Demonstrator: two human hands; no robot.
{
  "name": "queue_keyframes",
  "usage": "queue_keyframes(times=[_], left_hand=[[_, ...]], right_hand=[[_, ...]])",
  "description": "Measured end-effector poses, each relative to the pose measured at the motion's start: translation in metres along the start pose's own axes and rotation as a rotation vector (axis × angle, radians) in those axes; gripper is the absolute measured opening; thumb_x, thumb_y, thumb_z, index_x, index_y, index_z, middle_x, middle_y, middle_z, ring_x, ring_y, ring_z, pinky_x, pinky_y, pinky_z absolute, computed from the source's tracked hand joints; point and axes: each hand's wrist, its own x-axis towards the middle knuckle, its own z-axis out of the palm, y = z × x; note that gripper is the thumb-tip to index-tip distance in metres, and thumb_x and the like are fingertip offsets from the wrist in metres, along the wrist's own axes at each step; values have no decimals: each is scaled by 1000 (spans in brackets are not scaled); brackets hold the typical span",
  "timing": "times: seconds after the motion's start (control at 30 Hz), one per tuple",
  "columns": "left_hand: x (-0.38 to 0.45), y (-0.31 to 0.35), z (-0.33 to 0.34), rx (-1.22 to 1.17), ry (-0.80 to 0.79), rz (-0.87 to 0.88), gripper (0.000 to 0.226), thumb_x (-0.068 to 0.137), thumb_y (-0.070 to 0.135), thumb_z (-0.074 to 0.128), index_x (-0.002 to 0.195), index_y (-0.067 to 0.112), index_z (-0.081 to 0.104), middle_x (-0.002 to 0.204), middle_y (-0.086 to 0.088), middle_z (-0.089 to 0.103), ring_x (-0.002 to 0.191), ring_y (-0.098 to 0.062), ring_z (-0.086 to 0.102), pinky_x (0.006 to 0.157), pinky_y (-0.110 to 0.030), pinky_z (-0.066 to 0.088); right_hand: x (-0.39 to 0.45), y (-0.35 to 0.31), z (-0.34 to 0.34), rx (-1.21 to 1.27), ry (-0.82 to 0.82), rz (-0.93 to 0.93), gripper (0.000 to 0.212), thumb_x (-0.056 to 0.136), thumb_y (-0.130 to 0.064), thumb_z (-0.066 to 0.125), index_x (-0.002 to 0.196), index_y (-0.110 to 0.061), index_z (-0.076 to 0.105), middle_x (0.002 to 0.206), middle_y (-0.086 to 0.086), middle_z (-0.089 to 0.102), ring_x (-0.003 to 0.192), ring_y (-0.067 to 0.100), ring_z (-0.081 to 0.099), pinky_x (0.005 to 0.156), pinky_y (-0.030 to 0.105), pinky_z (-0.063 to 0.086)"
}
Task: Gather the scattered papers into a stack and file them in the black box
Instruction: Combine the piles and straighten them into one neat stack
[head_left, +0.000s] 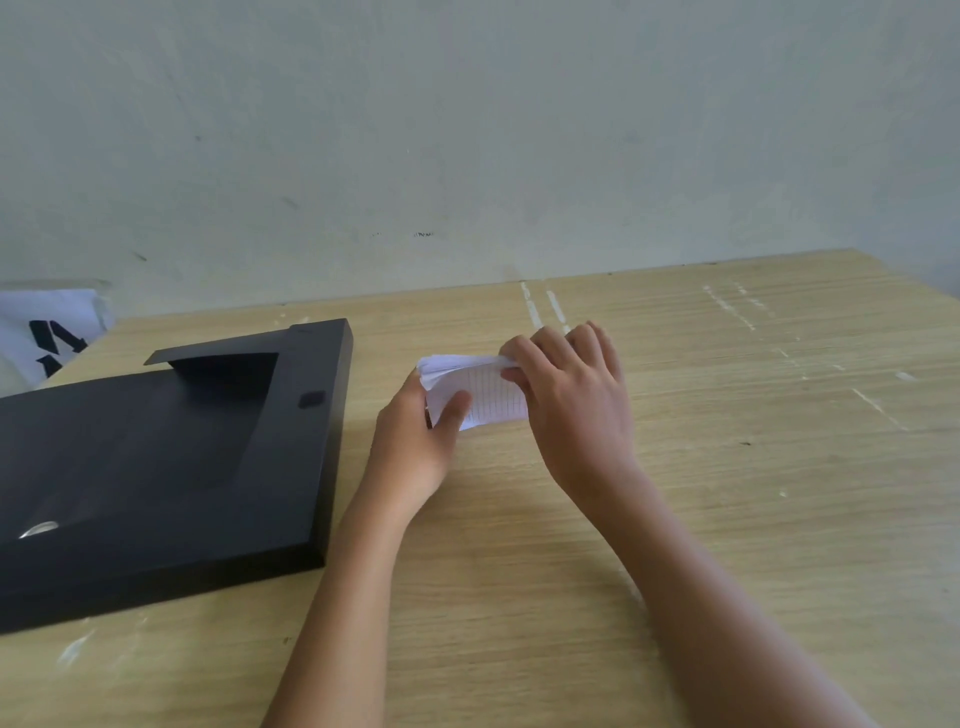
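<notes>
You have the papers (480, 392) pinched between both hands above the middle of the table (727, 467): your left hand (415, 441) clamps their near-left corner, thumb on top, while your right hand (571, 405) closes over the far-right edge, likely to square them into one stack. The black box (156, 467) lies by the table's left edge, just beside your left hand, so the transfer should be short.
</notes>
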Motion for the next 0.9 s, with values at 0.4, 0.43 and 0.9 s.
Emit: queue_keyframes(times=[0.4,0.43,0.9], left_hand=[[1,3,-13,-422,-90,-79,21,100,20,62,111,37,62,103,16,74,97,3,69,76,-17,55],[1,4,-13,-442,-131,-102,20,100,21,62,113,35,64,107,15,75,101,-1,70,82,-22,56],[-15,28,23,-129,399,117,13,104,16,48,115,23,47,82,17,53,75,-3,54,60,-17,40]], right_hand=[[13,49,-29,1221,-500,711,62,74,-49,81,127,-22,62,119,4,69,109,26,68,84,36,58],[9,51,-27,1313,-604,740,50,81,-43,78,122,-17,66,117,8,71,111,29,69,84,39,59],[3,0,-9,813,-37,598,14,97,-28,61,108,-21,66,79,-11,66,71,2,58,60,15,43]])
